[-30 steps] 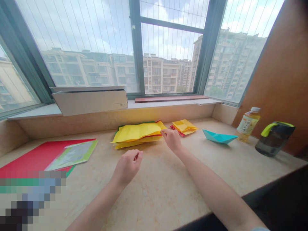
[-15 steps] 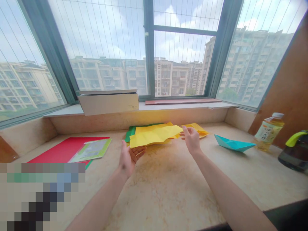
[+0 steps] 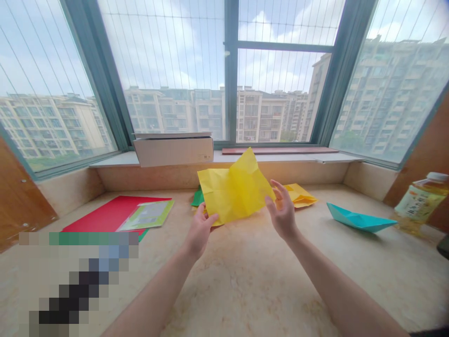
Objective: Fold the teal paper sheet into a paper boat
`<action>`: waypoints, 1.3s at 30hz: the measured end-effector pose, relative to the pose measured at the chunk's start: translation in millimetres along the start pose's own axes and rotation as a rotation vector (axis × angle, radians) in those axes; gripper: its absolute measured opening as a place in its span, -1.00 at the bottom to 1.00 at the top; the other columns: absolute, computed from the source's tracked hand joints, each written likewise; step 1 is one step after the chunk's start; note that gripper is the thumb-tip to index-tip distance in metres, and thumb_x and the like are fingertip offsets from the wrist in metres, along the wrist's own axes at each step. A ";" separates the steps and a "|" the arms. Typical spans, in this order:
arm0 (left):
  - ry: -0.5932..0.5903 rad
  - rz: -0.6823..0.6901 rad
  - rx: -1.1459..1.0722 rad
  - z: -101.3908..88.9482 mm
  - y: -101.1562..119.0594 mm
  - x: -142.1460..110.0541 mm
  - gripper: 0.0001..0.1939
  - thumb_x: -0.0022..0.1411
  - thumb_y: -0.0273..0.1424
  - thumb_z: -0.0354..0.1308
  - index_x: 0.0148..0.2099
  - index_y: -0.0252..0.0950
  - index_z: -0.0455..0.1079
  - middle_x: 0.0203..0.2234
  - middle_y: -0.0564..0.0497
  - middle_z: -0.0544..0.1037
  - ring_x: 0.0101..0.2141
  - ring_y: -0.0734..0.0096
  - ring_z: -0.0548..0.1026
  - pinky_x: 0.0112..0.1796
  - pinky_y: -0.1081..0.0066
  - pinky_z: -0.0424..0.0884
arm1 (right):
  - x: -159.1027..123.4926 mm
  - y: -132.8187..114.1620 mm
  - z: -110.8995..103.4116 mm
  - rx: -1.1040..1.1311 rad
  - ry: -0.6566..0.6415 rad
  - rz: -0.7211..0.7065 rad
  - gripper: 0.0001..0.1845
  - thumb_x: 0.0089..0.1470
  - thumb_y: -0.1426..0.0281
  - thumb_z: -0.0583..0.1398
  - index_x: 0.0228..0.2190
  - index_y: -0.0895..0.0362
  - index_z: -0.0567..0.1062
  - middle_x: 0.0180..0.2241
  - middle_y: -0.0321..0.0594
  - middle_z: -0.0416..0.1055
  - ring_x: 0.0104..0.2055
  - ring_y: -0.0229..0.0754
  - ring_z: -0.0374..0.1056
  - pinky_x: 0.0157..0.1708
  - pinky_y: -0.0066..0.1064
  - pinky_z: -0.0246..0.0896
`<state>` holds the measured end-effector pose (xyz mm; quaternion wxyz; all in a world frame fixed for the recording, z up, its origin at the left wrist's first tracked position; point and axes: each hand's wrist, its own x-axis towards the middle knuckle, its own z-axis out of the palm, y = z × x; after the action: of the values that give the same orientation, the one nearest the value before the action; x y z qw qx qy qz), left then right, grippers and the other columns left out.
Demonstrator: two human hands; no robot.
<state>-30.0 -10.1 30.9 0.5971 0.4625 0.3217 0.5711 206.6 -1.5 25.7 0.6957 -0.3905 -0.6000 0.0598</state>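
A creased yellow sheet of paper (image 3: 231,194) is held up above the counter, tilted, with a fold line down its middle and one corner pointing upward. My left hand (image 3: 200,233) grips its lower left edge, thumb on the near face. At the right edge, my right hand (image 3: 283,213) has the sheet's corner between thumb and loosely curled fingers. Behind the sheet, a green paper piece (image 3: 197,196) shows only in part. A folded yellow paper piece (image 3: 300,195) lies just beyond my right hand.
A blue-green paper boat (image 3: 361,219) and a drink bottle (image 3: 421,201) stand at right. Red paper (image 3: 101,213) lies at left under a clear packet (image 3: 149,215). A white box (image 3: 173,152) and a reddish-brown strip (image 3: 280,150) rest on the window ledge.
The yellow sheet has been lifted and tilted up from nearly level, so its face shows. My left hand has closed on its edge. The view has shifted left.
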 end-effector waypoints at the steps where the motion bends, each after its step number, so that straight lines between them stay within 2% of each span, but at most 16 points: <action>1: -0.016 0.014 0.011 0.6 0.0 -0.9 -0.43 0.08 -0.44 0.29 0.12 -0.25 0.21 -0.09 -0.10 0.59 -0.14 0.19 0.59 -0.11 0.23 0.50 | -3.5 -3.7 0.9 -0.067 -0.052 -0.094 -0.50 0.16 0.37 0.15 0.14 0.05 0.30 0.08 -0.02 0.39 0.09 -0.02 0.35 0.05 -0.13 0.30; 4: -0.044 0.055 0.043 2.2 -2.2 -4.2 -0.35 0.06 -0.42 0.32 0.17 -0.22 0.17 -0.07 -0.10 0.58 -0.08 0.16 0.56 -0.06 0.22 0.46 | -13.8 -14.0 4.8 -0.214 -0.306 -0.385 -0.41 0.15 0.46 0.15 0.21 0.02 0.23 0.07 -0.04 0.43 0.09 -0.02 0.36 0.08 -0.09 0.27; 7: -0.088 0.064 0.048 4.0 -5.6 -8.4 -0.37 0.09 -0.34 0.33 0.18 -0.20 0.20 -0.01 -0.12 0.55 -0.01 0.12 0.52 -0.06 0.24 0.45 | -21.7 -25.5 11.3 -0.248 -0.530 -0.545 -0.33 0.13 0.52 0.12 0.26 0.02 0.16 0.07 -0.05 0.43 0.09 -0.03 0.36 0.10 -0.07 0.25; 10: -0.172 0.071 -0.046 5.3 -7.3 -12.0 -0.52 0.26 -0.15 0.16 0.17 -0.18 0.26 0.07 -0.12 0.50 0.06 0.12 0.46 -0.04 0.23 0.44 | -26.7 -36.4 17.0 -0.297 -0.660 -0.591 -0.38 0.14 0.49 0.11 0.23 0.02 0.22 0.16 -0.06 0.35 0.20 -0.05 0.26 0.19 -0.06 0.14; 13: -0.210 0.092 -0.107 6.0 -7.2 -13.0 -0.51 0.30 -0.05 0.08 0.16 -0.18 0.27 0.06 -0.12 0.50 0.08 0.12 0.45 -0.02 0.22 0.43 | -29.2 -42.8 19.3 -0.367 -0.750 -0.606 -0.49 0.19 0.39 0.13 0.17 0.02 0.32 0.20 -0.08 0.31 0.27 -0.04 0.17 0.27 -0.01 -0.02; 16: -0.115 0.114 0.016 7.1 -6.6 -11.1 -0.51 0.21 -0.15 0.24 0.13 -0.18 0.28 0.04 -0.12 0.51 0.05 0.15 0.47 0.00 0.26 0.41 | -29.5 -44.3 19.1 -0.376 -0.826 -0.604 -0.53 0.20 0.35 0.14 0.14 0.00 0.36 0.21 -0.11 0.30 0.28 -0.05 0.16 0.29 0.00 -0.07; 18: -0.037 0.124 0.105 7.6 -6.3 -8.5 -0.53 0.19 -0.22 0.27 0.09 -0.22 0.29 0.02 -0.13 0.52 0.03 0.16 0.49 -0.01 0.27 0.42 | -28.7 -43.2 18.6 -0.341 -0.856 -0.592 -0.55 0.21 0.35 0.14 0.14 0.00 0.36 0.20 -0.12 0.32 0.26 -0.07 0.20 0.26 -0.04 0.01; 20: -0.011 0.132 0.137 7.3 -5.9 -5.9 -0.57 0.20 -0.24 0.25 0.07 -0.25 0.31 0.01 -0.14 0.53 0.02 0.15 0.49 -0.03 0.26 0.43 | -27.4 -40.3 17.9 -0.299 -0.825 -0.563 -0.57 0.23 0.36 0.13 0.13 -0.01 0.37 0.17 -0.13 0.36 0.22 -0.08 0.25 0.21 -0.09 0.11; 22: -0.031 0.128 0.130 6.5 -4.9 -4.2 -0.59 0.20 -0.26 0.23 0.07 -0.25 0.32 0.01 -0.13 0.53 0.02 0.14 0.49 -0.04 0.25 0.45 | -25.1 -35.8 17.1 -0.272 -0.704 -0.504 -0.60 0.24 0.39 0.12 0.10 -0.02 0.39 0.14 -0.12 0.38 0.19 -0.08 0.27 0.17 -0.10 0.17; 24: -0.064 0.111 0.109 6.3 -3.6 -4.3 -0.58 0.20 -0.28 0.22 0.09 -0.25 0.33 0.02 -0.13 0.53 0.03 0.12 0.49 -0.03 0.22 0.45 | -21.1 -29.9 16.2 -0.256 -0.495 -0.391 -0.63 0.24 0.40 0.11 0.07 0.00 0.42 0.14 -0.09 0.37 0.19 -0.05 0.26 0.16 -0.07 0.18; 26: -0.105 0.093 0.084 7.4 -2.4 -6.4 -0.57 0.21 -0.29 0.22 0.11 -0.25 0.33 0.04 -0.15 0.52 0.05 0.09 0.48 -0.01 0.19 0.44 | -15.3 -23.8 15.2 -0.216 -0.266 -0.219 -0.63 0.23 0.33 0.13 0.07 0.02 0.42 0.14 -0.03 0.35 0.19 0.00 0.25 0.16 -0.01 0.17; 28: -0.157 0.073 0.065 9.8 -1.7 -9.9 -0.56 0.22 -0.31 0.22 0.13 -0.24 0.33 0.06 -0.16 0.51 0.08 0.08 0.46 0.02 0.18 0.43 | -8.6 -18.8 13.7 -0.090 -0.121 0.025 -0.53 0.20 0.22 0.17 0.11 0.05 0.37 0.13 0.01 0.35 0.14 0.05 0.31 0.08 0.02 0.27; 30: -0.205 0.053 0.053 12.5 -1.4 -13.7 -0.55 0.22 -0.32 0.22 0.15 -0.23 0.32 0.09 -0.16 0.49 0.09 0.07 0.45 0.03 0.18 0.42 | -2.7 -16.4 11.7 0.134 -0.152 0.293 -0.43 0.18 0.09 0.16 0.14 0.06 0.33 0.06 0.01 0.42 0.02 0.05 0.42 -0.07 -0.06 0.39; 33: -0.237 0.015 0.045 14.2 -1.5 -17.3 -0.53 0.21 -0.33 0.24 0.15 -0.21 0.30 0.08 -0.15 0.50 0.07 0.07 0.47 0.00 0.18 0.46 | 1.2 -18.2 8.1 0.457 -0.389 0.569 -0.43 0.18 -0.03 0.10 0.07 0.05 0.43 -0.10 -0.06 0.55 -0.08 0.03 0.50 -0.18 -0.17 0.45; 35: -0.231 -0.015 0.048 13.2 -1.6 -17.3 -0.52 0.19 -0.33 0.26 0.14 -0.21 0.30 0.05 -0.15 0.53 0.03 0.05 0.51 -0.06 0.19 0.49 | 0.4 -21.3 6.5 0.559 -0.487 0.636 -0.46 0.14 -0.03 0.15 0.00 0.05 0.49 -0.14 -0.10 0.58 -0.09 0.03 0.51 -0.17 -0.17 0.45; 39: -0.185 -0.049 0.047 8.2 -2.0 -13.2 -0.54 0.19 -0.28 0.26 0.13 -0.19 0.31 -0.04 -0.13 0.58 -0.06 0.04 0.57 -0.13 0.20 0.53 | -4.0 -24.6 6.8 0.619 -0.521 0.673 -0.51 0.05 0.03 0.28 -0.09 0.09 0.56 -0.13 -0.11 0.59 -0.14 0.03 0.53 -0.12 -0.14 0.43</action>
<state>-23.6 -24.4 30.1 0.6271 0.5190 0.2898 0.5034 190.0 -17.3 37.5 0.5485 -0.3101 -0.5486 0.5496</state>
